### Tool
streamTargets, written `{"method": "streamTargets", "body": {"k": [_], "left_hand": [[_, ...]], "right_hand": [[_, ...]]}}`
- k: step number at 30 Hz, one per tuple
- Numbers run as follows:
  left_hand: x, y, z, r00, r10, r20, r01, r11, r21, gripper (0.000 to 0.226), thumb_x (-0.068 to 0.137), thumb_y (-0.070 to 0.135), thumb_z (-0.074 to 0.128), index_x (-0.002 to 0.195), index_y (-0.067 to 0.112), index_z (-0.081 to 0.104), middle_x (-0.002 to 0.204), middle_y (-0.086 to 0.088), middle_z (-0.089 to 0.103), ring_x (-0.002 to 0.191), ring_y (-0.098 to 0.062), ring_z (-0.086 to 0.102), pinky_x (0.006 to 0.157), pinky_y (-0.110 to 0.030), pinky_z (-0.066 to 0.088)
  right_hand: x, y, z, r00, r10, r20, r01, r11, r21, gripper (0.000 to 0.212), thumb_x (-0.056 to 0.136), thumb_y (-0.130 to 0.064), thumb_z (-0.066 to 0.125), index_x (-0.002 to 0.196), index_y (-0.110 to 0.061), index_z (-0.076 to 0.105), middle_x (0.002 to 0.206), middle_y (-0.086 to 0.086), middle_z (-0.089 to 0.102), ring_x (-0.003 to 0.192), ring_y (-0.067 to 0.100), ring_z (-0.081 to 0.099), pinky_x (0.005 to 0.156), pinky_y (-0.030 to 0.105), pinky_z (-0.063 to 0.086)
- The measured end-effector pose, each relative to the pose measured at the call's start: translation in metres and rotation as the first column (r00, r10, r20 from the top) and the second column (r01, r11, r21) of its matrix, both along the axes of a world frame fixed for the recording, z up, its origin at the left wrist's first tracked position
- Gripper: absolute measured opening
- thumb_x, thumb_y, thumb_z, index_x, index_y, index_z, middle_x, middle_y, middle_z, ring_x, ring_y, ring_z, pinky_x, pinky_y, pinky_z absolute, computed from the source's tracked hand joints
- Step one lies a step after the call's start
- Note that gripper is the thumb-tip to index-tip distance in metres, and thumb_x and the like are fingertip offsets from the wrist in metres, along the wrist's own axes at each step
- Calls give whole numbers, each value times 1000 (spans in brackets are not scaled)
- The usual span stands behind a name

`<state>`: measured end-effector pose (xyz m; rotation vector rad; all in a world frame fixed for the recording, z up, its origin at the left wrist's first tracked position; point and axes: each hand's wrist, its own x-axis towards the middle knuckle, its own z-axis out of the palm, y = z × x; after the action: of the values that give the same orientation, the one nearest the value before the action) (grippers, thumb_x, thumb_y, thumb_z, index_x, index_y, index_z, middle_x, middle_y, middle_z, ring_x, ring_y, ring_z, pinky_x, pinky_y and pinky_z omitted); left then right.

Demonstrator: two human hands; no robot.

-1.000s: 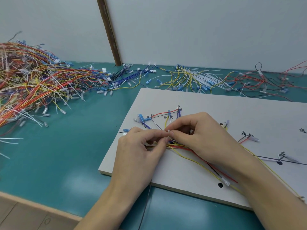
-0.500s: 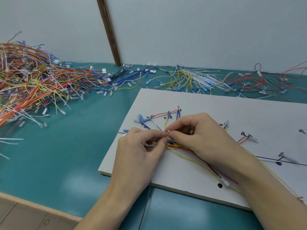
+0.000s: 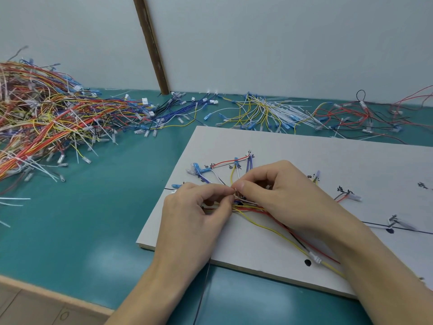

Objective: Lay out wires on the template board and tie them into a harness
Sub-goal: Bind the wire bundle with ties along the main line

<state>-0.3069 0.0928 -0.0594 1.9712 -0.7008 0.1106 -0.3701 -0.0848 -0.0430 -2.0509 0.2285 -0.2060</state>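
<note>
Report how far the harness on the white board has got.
Done: coloured wires lie routed along the white template board. In hand: left hand and right hand pinch something small and white at the wire bundle. Left: no finished ties visible along the rest.

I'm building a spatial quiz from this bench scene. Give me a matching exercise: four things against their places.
Things:
1. white template board
2. large tangled heap of red, orange and yellow wires
3. brown wooden strip
4. bunch of white cable ties

Places:
A. leaning against the wall
B. far left of the table
C. beyond the board's far edge
D. under both hands

Pairs: 1-D, 2-B, 3-A, 4-C
</note>
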Motion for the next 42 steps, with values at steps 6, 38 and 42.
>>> {"method": "streamTargets", "body": {"k": [6,38,42], "left_hand": [[0,-1,1,1000,0,-25,0,1000,-2,20,81,21,81,88,40,82,75,15,72,78,3,67,69,-6,43],[7,-12,11,1000,3,5,-3,988,156,7,76,33,82,72,35,77,79,31,68,85,1,63,72,-24,51],[3,-15,10,1000,-3,22,0,989,148,13,77,30,81,67,29,72,84,36,64,90,-7,62,74,-31,52]], "right_hand": [[2,1,0,1000,1,8,-1,1000,29,19,97,-29,66,85,-22,80,76,-2,76,63,0,58,61,18,47],[6,6,0,990,-115,83,125,985,-120,19,87,-11,74,71,-21,71,59,-20,65,54,-2,53,55,12,40],[8,10,-2,986,-141,94,158,966,-206,21,90,-8,65,73,-21,64,61,-16,61,61,2,53,56,17,38]]}}
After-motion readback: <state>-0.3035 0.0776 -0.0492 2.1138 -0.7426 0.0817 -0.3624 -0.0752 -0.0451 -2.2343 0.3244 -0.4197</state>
